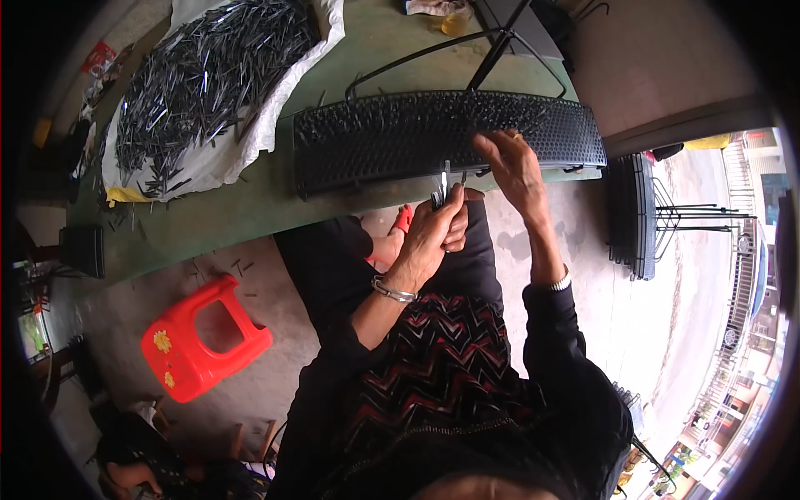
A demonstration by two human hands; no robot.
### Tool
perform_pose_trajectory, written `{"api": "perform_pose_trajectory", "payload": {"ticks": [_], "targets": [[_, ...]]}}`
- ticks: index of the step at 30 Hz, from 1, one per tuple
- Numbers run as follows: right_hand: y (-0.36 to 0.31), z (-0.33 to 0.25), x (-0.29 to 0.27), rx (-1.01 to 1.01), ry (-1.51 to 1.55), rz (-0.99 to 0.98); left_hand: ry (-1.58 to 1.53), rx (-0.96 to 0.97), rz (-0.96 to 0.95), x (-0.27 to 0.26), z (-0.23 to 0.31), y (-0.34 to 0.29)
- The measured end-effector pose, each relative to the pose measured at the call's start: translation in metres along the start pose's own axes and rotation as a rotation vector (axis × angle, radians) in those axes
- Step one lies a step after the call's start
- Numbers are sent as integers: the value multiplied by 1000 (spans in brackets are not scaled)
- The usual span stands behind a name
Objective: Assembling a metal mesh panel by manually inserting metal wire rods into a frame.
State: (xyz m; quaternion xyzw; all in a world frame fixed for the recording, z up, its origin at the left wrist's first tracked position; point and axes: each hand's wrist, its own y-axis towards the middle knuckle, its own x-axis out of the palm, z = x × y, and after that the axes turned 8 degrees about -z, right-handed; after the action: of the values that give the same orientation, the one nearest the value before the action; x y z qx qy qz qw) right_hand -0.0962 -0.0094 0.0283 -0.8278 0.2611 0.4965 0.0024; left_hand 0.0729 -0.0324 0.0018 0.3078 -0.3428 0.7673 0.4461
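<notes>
Worktop [208, 223], green, carries a long black panel [417, 137] pierced with rows of small holes. The panel lies lengthwise near the front edge, directly ahead of the person. Dark strips show across its far half. Behind it, a black rod frame [475, 77] adjoins the panel; the join itself is not clear.

Left hand [435, 232] is closed around a small bunch of strips [444, 182], their ends pointing up at the panel's near edge; contact with that edge cannot be determined. Right hand [515, 165] is raised over the right half of the panel, fingers partly curled and thumb side facing left. Whether it grips a strip cannot be told.

A large heap of loose dark strips [212, 79] lies on a white sheet [265, 137] at the left of the worktop. A few strips lie loose beside the sheet.

A red stool [177, 364] stands on the floor at left, with further strips scattered near it. Black panels [632, 218] are stacked at right, beyond the worktop's end.
</notes>
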Motion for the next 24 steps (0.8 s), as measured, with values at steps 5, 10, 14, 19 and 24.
{"api": "perform_pose_trajectory", "payload": {"ticks": [5,10,14,19,24], "targets": [[-19,-7,-22,35,551,-512,33,-7,-9,-3,-2,5],[-16,3,-26,111,658,-372,107,-11,33,-1,-2,7],[0,5,-13,96,262,142,132,-35,12,-5,-3,9],[18,24,13,-107,118,310,124,-82,-48,7,-3,7],[19,24,24,-23,81,204,102,-95,-96,4,-2,8]]}}
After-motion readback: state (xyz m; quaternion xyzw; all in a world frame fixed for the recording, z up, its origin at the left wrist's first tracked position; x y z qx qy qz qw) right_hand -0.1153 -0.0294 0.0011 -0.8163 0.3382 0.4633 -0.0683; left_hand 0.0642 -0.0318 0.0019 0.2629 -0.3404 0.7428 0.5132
